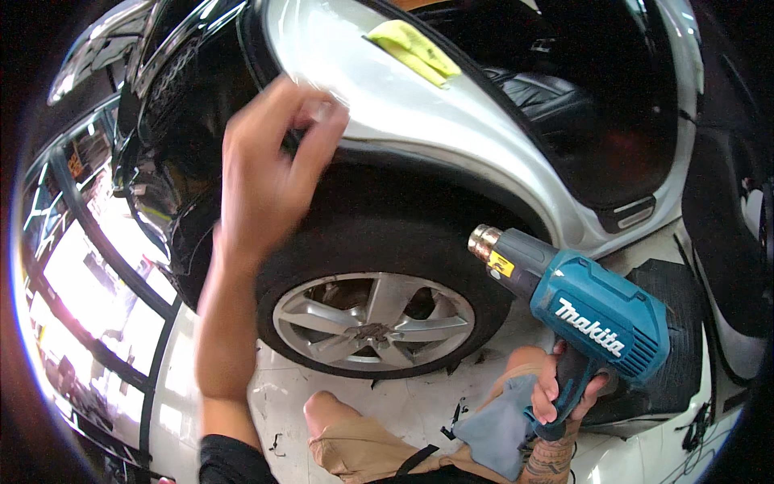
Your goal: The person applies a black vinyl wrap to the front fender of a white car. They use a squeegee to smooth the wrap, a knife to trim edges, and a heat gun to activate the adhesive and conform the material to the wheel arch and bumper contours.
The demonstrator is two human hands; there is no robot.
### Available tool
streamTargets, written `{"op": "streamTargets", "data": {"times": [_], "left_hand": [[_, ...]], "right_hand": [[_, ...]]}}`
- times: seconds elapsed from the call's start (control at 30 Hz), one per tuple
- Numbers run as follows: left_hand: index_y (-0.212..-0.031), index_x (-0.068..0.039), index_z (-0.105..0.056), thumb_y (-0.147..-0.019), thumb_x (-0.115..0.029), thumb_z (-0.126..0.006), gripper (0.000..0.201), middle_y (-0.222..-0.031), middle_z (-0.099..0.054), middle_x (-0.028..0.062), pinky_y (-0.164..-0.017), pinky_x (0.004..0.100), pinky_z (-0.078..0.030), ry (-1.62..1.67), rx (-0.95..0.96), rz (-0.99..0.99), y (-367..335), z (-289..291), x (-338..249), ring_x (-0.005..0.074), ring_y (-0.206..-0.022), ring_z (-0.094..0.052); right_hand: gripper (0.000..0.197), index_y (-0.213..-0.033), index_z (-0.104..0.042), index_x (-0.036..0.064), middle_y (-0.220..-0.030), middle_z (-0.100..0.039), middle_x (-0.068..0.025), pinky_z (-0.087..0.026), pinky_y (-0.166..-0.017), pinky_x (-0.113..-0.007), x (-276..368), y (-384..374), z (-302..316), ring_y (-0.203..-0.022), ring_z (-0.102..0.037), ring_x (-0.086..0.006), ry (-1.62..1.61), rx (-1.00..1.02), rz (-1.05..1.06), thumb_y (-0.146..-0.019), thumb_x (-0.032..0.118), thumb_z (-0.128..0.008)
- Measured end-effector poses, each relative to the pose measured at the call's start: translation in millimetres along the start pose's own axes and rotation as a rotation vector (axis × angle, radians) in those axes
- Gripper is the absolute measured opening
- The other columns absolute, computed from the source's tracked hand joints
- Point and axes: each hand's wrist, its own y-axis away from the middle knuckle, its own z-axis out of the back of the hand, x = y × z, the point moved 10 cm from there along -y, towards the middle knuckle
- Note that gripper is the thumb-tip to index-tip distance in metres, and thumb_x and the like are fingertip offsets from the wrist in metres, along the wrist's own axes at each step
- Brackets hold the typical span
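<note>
My right hand (548, 394) is wrapped round the dark handle of a teal heat gun (574, 294). Its metal nozzle points up and left, toward the silver wheel arch. Raised in front of the silver car panel (387, 105) is my left hand (266, 165), smeared by motion. Thumb and fingers come together in a pinch; a pale spot shows between them, too blurred to tell what it is. Below sits the wheel (372, 319), a black tyre with a silver spoked rim. On the panel, a yellow-green cloth (413, 50) lies near the door opening.
A grey cloth (500, 436) hangs over my right leg. Right of the wheel stands a black box (685, 347), beside the open car door (726, 210). Dark scraps (459, 411) lie on the pale tiled floor. Black bodywork and a framed window (97, 242) are at left.
</note>
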Motion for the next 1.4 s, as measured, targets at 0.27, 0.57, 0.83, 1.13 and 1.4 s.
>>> {"op": "streamTargets", "data": {"times": [0.27, 0.57, 0.83, 1.13, 1.4], "left_hand": [[-0.104, -0.014, -0.069, -0.094, -0.023, -0.054, 0.020, -0.119, -0.053, 0.0093, -0.099, 0.0494, -0.039, -0.705, 0.640, -0.138, -94.4, -143.0, 108.8, 0.0289, -0.122, -0.045], [-0.116, -0.030, -0.071, -0.093, -0.018, -0.054, 0.031, -0.123, -0.046, 0.0071, -0.111, 0.0544, -0.025, -0.545, 0.964, 0.067, -74.5, -188.8, 98.8, 0.0230, -0.128, -0.035], [-0.111, -0.004, -0.065, -0.099, -0.028, -0.055, 0.029, -0.106, -0.065, 0.0114, -0.095, 0.0305, -0.045, 0.589, 0.168, 0.363, -88.3, -96.8, 155.0, 0.0180, -0.107, -0.058], [-0.110, -0.006, -0.064, -0.095, -0.019, -0.058, 0.021, -0.121, -0.061, 0.0111, -0.103, 0.0382, -0.043, -0.213, 0.039, -0.003, -25.7, 32.4, 52.1, 0.0240, -0.117, -0.057], [-0.133, -0.009, -0.050, -0.093, -0.019, -0.063, 0.043, -0.144, -0.043, 0.0166, -0.116, 0.0427, -0.028, -0.454, 0.083, 0.076, 51.8, 26.3, 80.9, 0.0305, -0.141, -0.034]], "right_hand": [[0.087, -0.139, -0.022, 0.0021, -0.084, -0.049, -0.0169, -0.047, -0.044, -0.040, 30.9, 32.1, 3.8, -0.048, -0.053, -0.0281, 0.039, 0.153, 0.117, -0.087, 0.059, -0.062], [0.084, -0.137, -0.021, 0.0026, -0.084, -0.050, -0.0169, -0.048, -0.042, -0.038, 46.8, 33.6, 28.2, -0.047, -0.054, -0.0268, -0.015, 0.168, 0.221, -0.090, 0.062, -0.057], [0.084, -0.136, -0.024, 0.0031, -0.082, -0.050, -0.0173, -0.048, -0.043, -0.037, 27.9, 32.2, 25.6, -0.048, -0.054, -0.0268, -0.176, 0.198, 0.140, -0.088, 0.062, -0.059], [0.082, -0.140, -0.029, 0.0022, -0.081, -0.049, -0.0141, -0.045, -0.042, -0.034, -20.3, -44.1, -30.0, -0.049, -0.054, -0.0224, -0.453, 0.274, -0.061, -0.089, 0.059, -0.059], [0.083, -0.141, -0.025, -0.0002, -0.082, -0.049, -0.0123, -0.048, -0.042, -0.030, -81.1, -102.5, -63.0, -0.050, -0.056, -0.0187, -0.656, 0.329, -0.069, -0.091, 0.058, -0.057]]}}
